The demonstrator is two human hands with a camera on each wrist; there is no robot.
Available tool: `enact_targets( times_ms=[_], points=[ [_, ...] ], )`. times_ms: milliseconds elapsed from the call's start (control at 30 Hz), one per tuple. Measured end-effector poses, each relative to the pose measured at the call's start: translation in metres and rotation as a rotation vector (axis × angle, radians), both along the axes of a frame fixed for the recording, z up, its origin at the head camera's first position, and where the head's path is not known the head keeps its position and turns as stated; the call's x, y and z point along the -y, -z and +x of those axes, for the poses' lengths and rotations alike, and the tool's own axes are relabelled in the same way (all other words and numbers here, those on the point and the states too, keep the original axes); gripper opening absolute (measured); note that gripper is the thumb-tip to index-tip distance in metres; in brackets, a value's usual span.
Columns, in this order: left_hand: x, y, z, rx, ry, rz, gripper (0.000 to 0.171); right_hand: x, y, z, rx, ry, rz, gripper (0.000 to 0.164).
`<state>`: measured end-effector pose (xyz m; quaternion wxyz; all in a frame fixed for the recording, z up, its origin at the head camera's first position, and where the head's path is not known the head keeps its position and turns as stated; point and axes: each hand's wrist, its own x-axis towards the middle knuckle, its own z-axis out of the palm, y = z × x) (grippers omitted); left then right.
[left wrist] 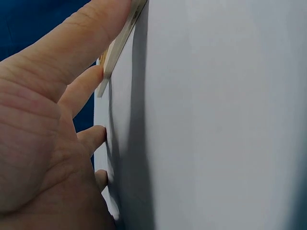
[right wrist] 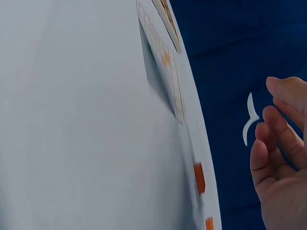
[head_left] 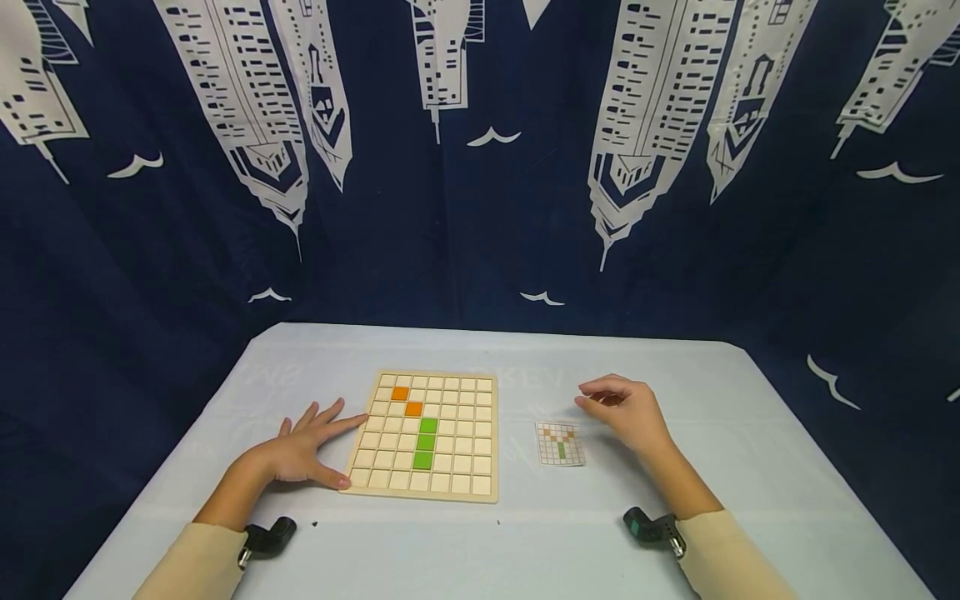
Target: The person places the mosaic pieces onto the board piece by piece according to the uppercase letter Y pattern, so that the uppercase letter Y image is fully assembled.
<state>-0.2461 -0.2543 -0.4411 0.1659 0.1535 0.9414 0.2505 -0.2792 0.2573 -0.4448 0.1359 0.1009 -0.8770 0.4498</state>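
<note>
A square wooden grid board (head_left: 457,429) lies on the table, with two orange tiles (head_left: 413,409) running diagonally toward a column of three green tiles (head_left: 427,426). Fingers spread, my left hand (head_left: 300,454) touches the board's left side with thumb and index finger; in the left wrist view the thumb (left wrist: 91,33) is at the board's edge. My right hand (head_left: 626,412) hovers right of a small pattern card (head_left: 551,454). Its fingers (right wrist: 283,134) are loosely bent, the thumb apart from them, with nothing between. Loose orange tiles (right wrist: 199,178) show beyond the card in the right wrist view.
The white-covered table (head_left: 420,550) ends at a dark blue curtain (head_left: 510,225) printed with white buildings and birds. A small dark speck (head_left: 315,524) lies near the left wrist. Black wrist cameras (head_left: 272,537) sit at both sleeves.
</note>
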Motion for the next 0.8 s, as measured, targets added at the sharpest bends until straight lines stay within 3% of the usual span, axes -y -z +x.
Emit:
enact_targets(
  times_ms=[300, 533, 800],
  points=[
    [0.0, 0.001, -0.001, 0.002, -0.006, -0.011, 0.11, -0.034, 0.002, -0.009, -0.003, 0.025, 0.025, 0.028],
    [0.0, 0.0, -0.001, 0.003, -0.007, -0.016, 0.111, -0.052, 0.008, -0.02, -0.037, 0.03, 0.121, 0.023],
    [0.0, -0.002, 0.0, 0.003, 0.002, -0.006, 0.111, -0.071, 0.01, -0.027, 0.034, 0.028, 0.161, 0.026]
  ],
)
